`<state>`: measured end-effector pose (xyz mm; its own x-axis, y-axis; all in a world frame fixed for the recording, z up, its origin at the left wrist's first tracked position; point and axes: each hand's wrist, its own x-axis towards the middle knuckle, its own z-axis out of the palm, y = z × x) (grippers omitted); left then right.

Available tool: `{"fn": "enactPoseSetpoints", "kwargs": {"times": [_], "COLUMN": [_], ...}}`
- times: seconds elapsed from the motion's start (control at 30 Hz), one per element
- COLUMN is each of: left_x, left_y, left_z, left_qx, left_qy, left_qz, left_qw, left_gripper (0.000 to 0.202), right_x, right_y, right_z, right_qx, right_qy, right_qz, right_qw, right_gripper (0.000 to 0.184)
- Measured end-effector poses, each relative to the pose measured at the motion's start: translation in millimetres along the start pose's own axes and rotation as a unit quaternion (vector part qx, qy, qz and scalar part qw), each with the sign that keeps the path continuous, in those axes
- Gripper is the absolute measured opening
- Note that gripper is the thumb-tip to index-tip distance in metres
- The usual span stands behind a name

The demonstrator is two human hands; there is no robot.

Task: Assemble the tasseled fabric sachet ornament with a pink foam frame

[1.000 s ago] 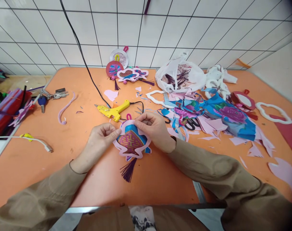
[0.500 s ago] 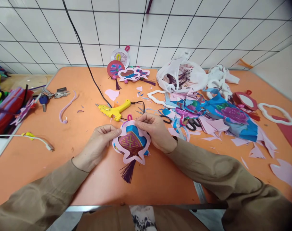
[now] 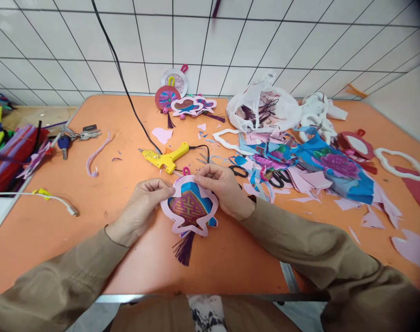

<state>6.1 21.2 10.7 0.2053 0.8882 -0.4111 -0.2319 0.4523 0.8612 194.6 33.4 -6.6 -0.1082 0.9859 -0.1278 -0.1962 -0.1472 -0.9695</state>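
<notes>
A paper ornament (image 3: 190, 206) with a pink cloud-shaped frame, a blue and maroon patterned centre and a purple tassel lies on the orange table (image 3: 133, 258) in front of me. My left hand (image 3: 143, 203) pinches its left rim with closed fingers. My right hand (image 3: 222, 188) grips its upper right rim, fingers curled over the edge. A pink loop sticks out at the ornament's top. A yellow glue gun (image 3: 164, 159) lies just beyond the hands, with its black cord running up the wall.
Black-handled scissors (image 3: 238, 171) lie right of my right hand among blue floral paper scraps (image 3: 320, 168). A white plastic bag (image 3: 261, 110) and finished ornaments (image 3: 185, 105) sit at the back. Keys (image 3: 76, 136), a white cable (image 3: 54, 199) and pipe cleaners (image 3: 9, 152) are at left.
The ornament has been turned slightly in both hands, and its pink frame now sits more squarely over the blue centre. Both hands keep their hold.
</notes>
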Motion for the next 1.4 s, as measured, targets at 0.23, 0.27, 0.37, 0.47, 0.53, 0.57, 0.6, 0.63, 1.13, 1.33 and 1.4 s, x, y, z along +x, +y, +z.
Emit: {"fn": "enactPoseSetpoints", "kwargs": {"times": [0.23, 0.27, 0.37, 0.47, 0.53, 0.57, 0.6, 0.63, 1.13, 1.33, 1.4], "left_x": [3, 3, 3, 2, 1, 1, 0, 0, -8, -10, -10], "left_y": [-3, -4, -2, 3, 6, 7, 8, 9, 21, 21, 21], "left_z": [-1.8, -2.1, -3.6, -4.8, -4.2, -3.5, -2.5, -1.5, 1.5, -0.5, 0.4], "left_qx": [0.006, 0.004, 0.023, 0.064, 0.084, 0.088, 0.088, 0.087, 0.229, 0.276, 0.267], "left_qy": [-0.004, -0.005, -0.011, -0.013, -0.021, -0.026, -0.032, -0.038, -0.021, -0.020, -0.022], "left_qz": [0.026, 0.025, 0.017, 0.020, 0.017, 0.009, -0.002, -0.013, -0.037, -0.028, -0.032], "left_qw": [1.000, 1.000, 1.000, 0.998, 0.996, 0.996, 0.996, 0.995, 0.973, 0.961, 0.963], "left_gripper": [0.027, 0.029, 0.038, 0.043, 0.044, 0.045, 0.045, 0.043, 0.010, 0.010, 0.010], "right_x": [-2, -2, -3, -3, -4, -5, -5, -6, -12, -15, -16], "right_y": [-1, -1, -1, -1, -1, -1, -1, -1, 0, -2, -2], "right_z": [0, 1, 1, 2, 2, 3, 3, 3, 7, 9, 9], "right_qx": [-0.044, -0.048, -0.059, -0.070, -0.078, -0.082, -0.087, -0.092, -0.128, -0.131, -0.133], "right_qy": [0.002, 0.000, -0.004, -0.006, -0.015, -0.021, -0.027, -0.032, -0.052, -0.058, -0.056], "right_qz": [-0.017, -0.021, -0.028, -0.029, -0.035, -0.041, -0.048, -0.055, -0.113, -0.116, -0.117], "right_qw": [0.999, 0.999, 0.998, 0.997, 0.996, 0.996, 0.995, 0.994, 0.984, 0.983, 0.983], "right_gripper": [0.026, 0.026, 0.026, 0.027, 0.028, 0.028, 0.028, 0.028, 0.019, 0.020, 0.021]}}
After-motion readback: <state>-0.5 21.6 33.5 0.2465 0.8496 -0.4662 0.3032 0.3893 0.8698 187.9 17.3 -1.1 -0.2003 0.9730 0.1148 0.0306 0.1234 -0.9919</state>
